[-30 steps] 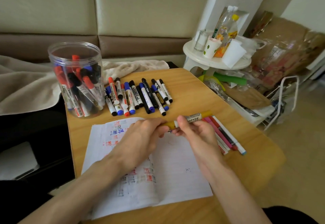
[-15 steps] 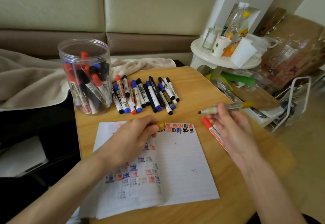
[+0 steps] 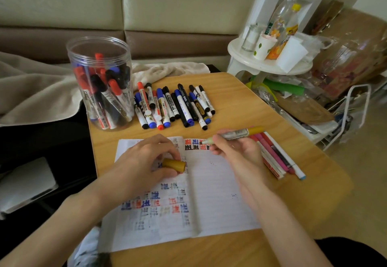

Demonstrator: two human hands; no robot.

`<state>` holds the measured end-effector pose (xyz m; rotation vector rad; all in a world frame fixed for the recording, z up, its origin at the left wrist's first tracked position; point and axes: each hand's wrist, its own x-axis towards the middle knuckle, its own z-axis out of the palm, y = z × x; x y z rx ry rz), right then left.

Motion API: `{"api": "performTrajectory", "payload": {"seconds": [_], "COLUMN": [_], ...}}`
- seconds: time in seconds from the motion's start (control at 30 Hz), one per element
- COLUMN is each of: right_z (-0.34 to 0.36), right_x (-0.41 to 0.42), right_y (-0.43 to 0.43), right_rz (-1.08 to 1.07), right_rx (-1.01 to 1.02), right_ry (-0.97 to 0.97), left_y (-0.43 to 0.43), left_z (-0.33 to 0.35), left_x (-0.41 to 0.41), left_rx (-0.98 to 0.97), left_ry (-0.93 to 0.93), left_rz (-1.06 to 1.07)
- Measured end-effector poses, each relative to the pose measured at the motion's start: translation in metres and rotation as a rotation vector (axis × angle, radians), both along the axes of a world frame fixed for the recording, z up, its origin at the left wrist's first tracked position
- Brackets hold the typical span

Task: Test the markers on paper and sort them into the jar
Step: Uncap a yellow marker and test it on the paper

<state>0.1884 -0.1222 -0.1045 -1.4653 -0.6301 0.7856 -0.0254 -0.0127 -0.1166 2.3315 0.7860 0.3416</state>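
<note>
Uncapped yellow marker [image 3: 234, 136] pinched by right hand [image 3: 234, 153], tip on paper [image 3: 211, 199] at frame centre; yellow cap [image 3: 174, 165] gripped by left hand [image 3: 144, 162], hands apart.

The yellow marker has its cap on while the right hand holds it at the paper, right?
No. The head view shows the cap is off: the left hand holds the yellow cap, while the right hand holds the yellow marker at the paper.
</note>
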Motion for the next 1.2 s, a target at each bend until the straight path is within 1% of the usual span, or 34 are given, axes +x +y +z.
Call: {"api": "performTrajectory", "payload": {"seconds": [0.3, 0.47, 0.63, 0.73, 1.0, 1.2], "right_z": [-0.014, -0.017, -0.019, -0.019, -0.023, -0.022], "right_x": [-0.018, -0.017, -0.016, -0.015, -0.009, -0.009], "right_y": [0.014, 0.010, 0.009, 0.008, 0.007, 0.008], "right_rz": [0.032, 0.075, 0.112, 0.133, 0.249, 0.256], "right_rx": [-0.029, 0.028, 0.075, 0.075, 0.078, 0.065], "right_ry": [-0.080, -0.086, -0.119, -0.141, -0.230, -0.263], "left_y": [-0.002, -0.002, -0.004, -0.003, -0.004, -0.004], "left_z": [0.002, 0.004, 0.004, 0.005, 0.009, 0.009], "left_x": [-0.001, -0.001, 0.003, 0.005, 0.005, 0.006], "left_rx": [0.015, 0.012, -0.024, -0.045, -0.067, -0.070], "left_ry": [0.013, 0.013, 0.034, 0.030, 0.027, 0.028], "left_rz": [0.011, 0.031, 0.101, 0.133, 0.133, 0.143]}}
